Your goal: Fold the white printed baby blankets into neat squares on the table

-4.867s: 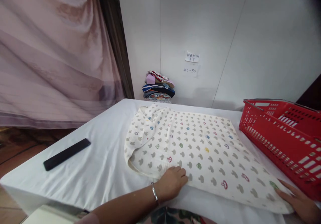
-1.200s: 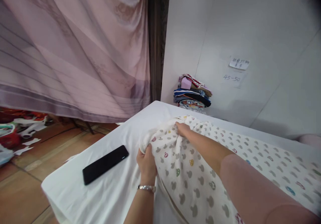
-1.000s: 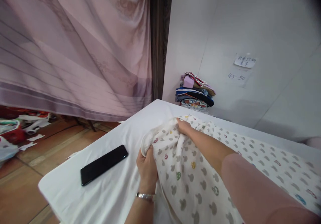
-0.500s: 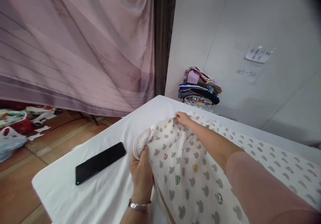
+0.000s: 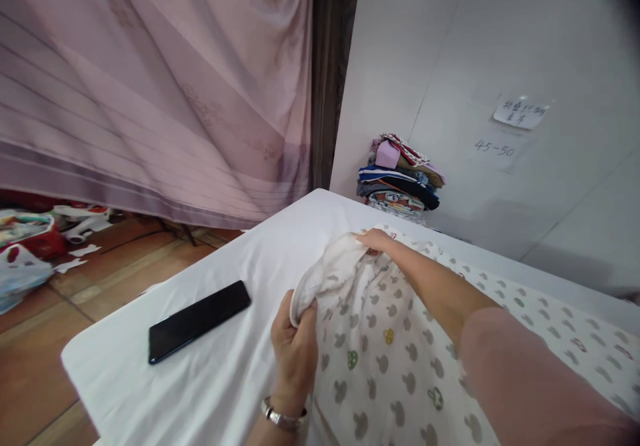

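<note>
A cream cloth with small mouse-head prints (image 5: 400, 346) lies spread over a table covered in a white sheet (image 5: 210, 366). My left hand (image 5: 295, 349), with a metal bracelet on the wrist, is closed around the cloth's near left edge and lifts it. My right hand (image 5: 375, 239) reaches across and pinches the far left edge of the same cloth. The cloth between my hands is bunched and folding over towards the right.
A black phone (image 5: 199, 321) lies on the sheet left of my hands. A stack of folded clothes (image 5: 400, 178) sits against the white wall, under a paper note (image 5: 520, 113). A pink curtain (image 5: 150, 86) hangs at left, with bags (image 5: 25, 246) on the wooden floor.
Both hands have drawn the cloth's left edge to the right, turning it over onto itself. The red basket and flat cloth seen earlier are out of view after my head turned left.
</note>
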A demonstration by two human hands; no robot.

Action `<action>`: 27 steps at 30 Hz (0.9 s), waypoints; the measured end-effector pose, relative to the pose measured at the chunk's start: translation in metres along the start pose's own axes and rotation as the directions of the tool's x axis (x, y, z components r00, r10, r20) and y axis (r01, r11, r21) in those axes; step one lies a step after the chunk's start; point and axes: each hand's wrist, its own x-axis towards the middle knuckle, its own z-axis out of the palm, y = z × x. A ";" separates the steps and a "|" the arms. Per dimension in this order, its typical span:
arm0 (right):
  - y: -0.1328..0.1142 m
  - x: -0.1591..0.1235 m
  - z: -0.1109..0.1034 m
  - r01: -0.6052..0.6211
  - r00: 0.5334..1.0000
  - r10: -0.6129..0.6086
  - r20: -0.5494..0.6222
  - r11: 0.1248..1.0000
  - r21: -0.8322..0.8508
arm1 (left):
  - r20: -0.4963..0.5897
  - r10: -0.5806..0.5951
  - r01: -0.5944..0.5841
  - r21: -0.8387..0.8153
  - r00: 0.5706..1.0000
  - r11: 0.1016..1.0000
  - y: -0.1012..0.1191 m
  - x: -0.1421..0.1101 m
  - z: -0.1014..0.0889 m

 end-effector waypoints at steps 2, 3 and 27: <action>0.008 -0.012 -0.004 -0.012 1.000 0.011 -0.026 0.999 -0.031 | 0.044 0.046 -0.048 0.031 0.998 0.998 0.002 -0.001 0.000; 0.015 -0.021 -0.004 -0.015 0.999 0.014 -0.035 0.999 -0.039 | 0.063 0.078 -0.081 0.050 0.995 0.996 0.003 -0.001 -0.001; 0.061 -0.003 0.010 -0.104 0.946 0.042 -0.323 0.979 -0.177 | 0.803 0.281 -0.567 0.085 0.526 0.819 -0.013 -0.042 0.017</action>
